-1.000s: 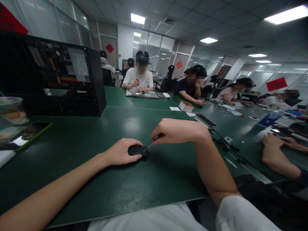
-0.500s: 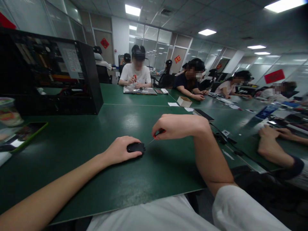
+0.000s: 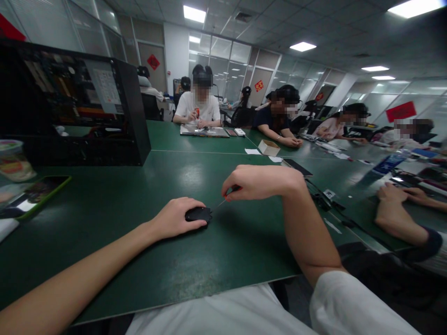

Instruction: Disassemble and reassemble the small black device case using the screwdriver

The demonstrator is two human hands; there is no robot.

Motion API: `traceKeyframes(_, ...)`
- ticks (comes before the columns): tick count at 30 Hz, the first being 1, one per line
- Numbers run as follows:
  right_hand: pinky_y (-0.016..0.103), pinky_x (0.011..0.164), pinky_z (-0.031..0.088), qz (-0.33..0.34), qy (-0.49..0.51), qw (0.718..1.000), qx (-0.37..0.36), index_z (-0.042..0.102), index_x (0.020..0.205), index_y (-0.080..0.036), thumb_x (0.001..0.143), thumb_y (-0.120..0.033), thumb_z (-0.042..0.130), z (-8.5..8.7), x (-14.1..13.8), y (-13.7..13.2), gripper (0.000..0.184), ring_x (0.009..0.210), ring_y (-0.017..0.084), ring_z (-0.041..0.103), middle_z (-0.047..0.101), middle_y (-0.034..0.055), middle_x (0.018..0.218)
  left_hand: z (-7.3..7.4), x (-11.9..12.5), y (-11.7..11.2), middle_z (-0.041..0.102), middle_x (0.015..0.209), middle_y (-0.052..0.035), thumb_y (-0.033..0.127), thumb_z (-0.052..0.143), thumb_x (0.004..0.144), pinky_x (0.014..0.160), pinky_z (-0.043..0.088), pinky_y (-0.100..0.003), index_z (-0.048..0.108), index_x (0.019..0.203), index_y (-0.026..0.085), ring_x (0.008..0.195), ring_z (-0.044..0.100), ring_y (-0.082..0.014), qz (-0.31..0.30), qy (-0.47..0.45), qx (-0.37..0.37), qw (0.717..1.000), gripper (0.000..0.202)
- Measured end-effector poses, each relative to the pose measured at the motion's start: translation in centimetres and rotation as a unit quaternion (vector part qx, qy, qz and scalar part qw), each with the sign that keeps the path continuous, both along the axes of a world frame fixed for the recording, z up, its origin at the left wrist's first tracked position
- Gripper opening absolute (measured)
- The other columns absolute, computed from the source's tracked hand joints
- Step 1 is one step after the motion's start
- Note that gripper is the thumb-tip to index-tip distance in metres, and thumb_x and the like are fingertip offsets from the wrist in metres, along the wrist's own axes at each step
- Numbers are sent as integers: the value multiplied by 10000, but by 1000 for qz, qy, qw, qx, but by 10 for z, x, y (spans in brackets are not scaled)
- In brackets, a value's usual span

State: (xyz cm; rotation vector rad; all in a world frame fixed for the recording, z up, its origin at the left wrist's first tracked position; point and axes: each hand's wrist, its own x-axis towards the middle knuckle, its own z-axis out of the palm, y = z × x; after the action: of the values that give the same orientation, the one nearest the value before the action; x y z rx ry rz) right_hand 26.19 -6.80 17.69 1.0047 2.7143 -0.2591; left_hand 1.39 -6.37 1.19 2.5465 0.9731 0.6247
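Mouse (image 3: 198,214), or what is looking like one, is lying on the table (image 3: 167,270) in front of me, under my left hand (image 3: 179,216). I'm wrapping it with that hand, thumb along the near side, fingers along the far side, likely for stopping it sliding or turning. My right hand (image 3: 246,181) is grasping a screwdriver (image 3: 234,189), wrist bent high, probably for slanting the shaft down toward the notched end. At this distance I'm not making out whether the tip is touching or stopping just short.

Mouse is showing matte black, rounded, likely plastic. Handle is showing red and dark, mostly hiding in the fingers; shaft is looking thin, straight, metallic. Table is showing smooth green with a dull sheen. PC case (image 3: 131,111), boxy, black and open-sided, is standing off to the left, with a green-edged phone (image 3: 42,196) and a clear cup (image 3: 14,163) near it. Open-topped pale box (image 3: 268,149) is sitting beyond my right hand.
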Motion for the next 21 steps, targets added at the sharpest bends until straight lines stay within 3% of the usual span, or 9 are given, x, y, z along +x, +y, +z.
traceKeyframes(7,239,701,428,7,-4,1000,13,796,1112,-191,947,-253,609,0,0,-2,256,838,169,698,794,61,1010,-1,0,1,753,1144,-67,493,727,890,904,502,-343,716,1208,227,1035,699,-278,-2,-6,0,1000,415)
traceKeyframes(15,279,685,389,33,-45,997,48,807,1088,-209,888,-377,702,-15,-13,10,281,868,220,693,793,72,962,-1,-1,2,755,1123,-45,495,715,902,877,499,-336,707,1198,238,1005,701,-256,-1,7,12,1000,392)
traceKeyframes(21,241,719,423,31,-23,999,-23,801,1133,-200,935,-297,634,-9,-1,9,276,891,182,707,801,53,1056,-1,-2,2,752,1131,-48,493,718,907,881,497,-337,700,1213,238,1013,698,-255,-4,10,13,1000,399)
